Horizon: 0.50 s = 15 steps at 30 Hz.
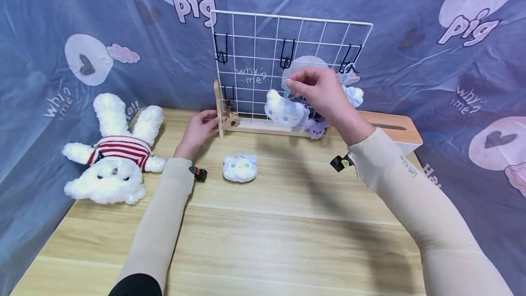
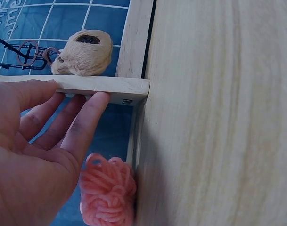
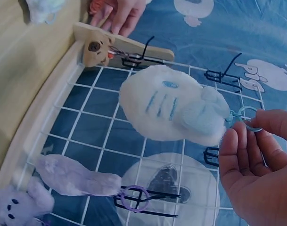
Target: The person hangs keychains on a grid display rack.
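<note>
My right hand (image 1: 322, 92) pinches the light-blue ring (image 3: 251, 118) of a white cat-face plush keychain (image 1: 283, 109), which hangs in front of the white wire grid rack (image 1: 255, 38). In the right wrist view the plush (image 3: 157, 101) shows its blue eye, whisker lines and bow. My left hand (image 1: 200, 129) holds the wooden side post (image 2: 103, 84) of the rack between thumb and fingers. Beside that post hangs a brown bear keychain (image 2: 89, 52). Another cat-face plush keychain (image 1: 240, 167) lies on the table in front of the rack.
Black hooks (image 1: 287, 54) sit on the grid. Purple plush keychains (image 3: 77, 176) hang low on it, and a blue-white one (image 1: 354, 96) hangs at right. A wood-topped box (image 1: 394, 127) stands right, a white plush toy (image 1: 119, 150) lies left, and pink yarn (image 2: 108, 190) sits behind the post.
</note>
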Each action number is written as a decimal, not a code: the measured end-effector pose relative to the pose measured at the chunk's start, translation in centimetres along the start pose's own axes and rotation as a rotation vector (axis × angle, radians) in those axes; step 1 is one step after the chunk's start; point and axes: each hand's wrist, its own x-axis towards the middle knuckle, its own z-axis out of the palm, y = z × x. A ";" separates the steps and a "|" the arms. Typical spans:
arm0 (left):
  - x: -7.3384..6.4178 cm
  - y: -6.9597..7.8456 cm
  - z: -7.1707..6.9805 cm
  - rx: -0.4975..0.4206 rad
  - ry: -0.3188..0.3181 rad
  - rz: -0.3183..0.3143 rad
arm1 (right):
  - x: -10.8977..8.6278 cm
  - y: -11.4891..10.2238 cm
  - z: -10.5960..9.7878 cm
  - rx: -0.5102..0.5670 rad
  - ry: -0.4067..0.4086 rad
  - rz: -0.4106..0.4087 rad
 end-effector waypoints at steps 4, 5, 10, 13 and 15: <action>0.2 -0.1 0.0 -0.004 0.002 0.005 | 0.7 -0.4 -0.2 0.018 0.017 -0.012; 0.2 -0.1 0.0 -0.005 0.003 0.006 | 0.9 -0.4 -0.2 0.020 0.019 -0.014; 0.3 -0.3 0.1 -0.006 0.007 0.012 | 1.7 -1.0 -0.4 0.016 0.021 -0.013; 0.3 -0.3 0.2 -0.010 0.011 0.016 | 2.1 -1.2 -0.6 0.024 0.025 0.006; 0.2 -0.3 0.2 -0.015 0.013 0.015 | 2.3 -1.3 -0.7 0.041 0.030 0.012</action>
